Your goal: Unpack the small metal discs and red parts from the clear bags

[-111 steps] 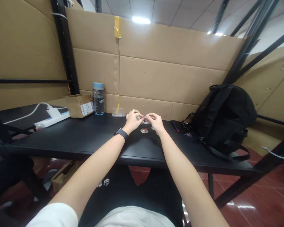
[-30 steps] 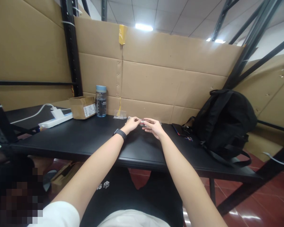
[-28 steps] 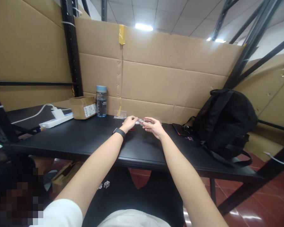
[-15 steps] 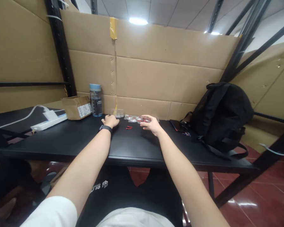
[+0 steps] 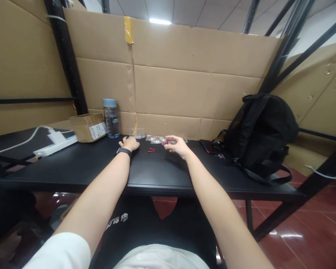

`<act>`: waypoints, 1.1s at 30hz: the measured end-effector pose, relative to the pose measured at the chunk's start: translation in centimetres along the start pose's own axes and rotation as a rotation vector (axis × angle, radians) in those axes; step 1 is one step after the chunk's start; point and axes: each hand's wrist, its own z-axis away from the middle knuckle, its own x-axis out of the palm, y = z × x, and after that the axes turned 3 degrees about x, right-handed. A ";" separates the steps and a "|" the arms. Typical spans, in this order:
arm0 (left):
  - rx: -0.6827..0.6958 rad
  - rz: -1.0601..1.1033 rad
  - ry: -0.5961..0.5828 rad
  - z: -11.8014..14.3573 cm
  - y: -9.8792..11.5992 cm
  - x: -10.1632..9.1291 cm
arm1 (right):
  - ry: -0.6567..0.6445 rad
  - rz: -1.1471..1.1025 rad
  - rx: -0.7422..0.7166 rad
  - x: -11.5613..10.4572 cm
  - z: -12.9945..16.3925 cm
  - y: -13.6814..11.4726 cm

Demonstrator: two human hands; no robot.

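Some red bits (image 5: 151,150) lie on the desk (image 5: 158,170) between both hands. From them, the left hand (image 5: 129,143) is near ten o'clock, fingers bent; whether it holds anything, I cannot tell. The right hand (image 5: 177,146), toward three, curves thumb and fingers about a small item (image 5: 166,141), grip unclear. Packets (image 5: 156,139) lie at one, the bottle (image 5: 111,119) farther off at ten.

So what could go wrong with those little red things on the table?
The red pieces lie loose between the left hand and right hand, so a hand might knock them away. The small shiny thing pinched in the right hand might slip and get lost among the clear packets.
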 end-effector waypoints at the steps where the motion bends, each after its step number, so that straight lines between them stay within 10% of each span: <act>1: -0.006 0.001 -0.006 0.1 0.0 0.0 | -0.005 0.010 0.000 0.0 0.0 0.0; 10: 0.430 0.102 0.408 2.6 3.4 -2.5 | 0.117 0.026 -0.072 -0.5 0.0 -0.5; 15: 0.820 0.066 0.091 5.7 7.8 -2.7 | 0.352 0.184 -0.229 -2.4 -0.8 -0.3; 22: 0.957 0.210 -0.373 7.1 8.7 -1.2 | 0.282 0.539 -0.149 -3.4 -0.6 0.5; 33: 0.914 -0.071 -0.376 8.0 9.3 -1.4 | 0.198 0.735 -0.077 -3.5 0.1 -0.5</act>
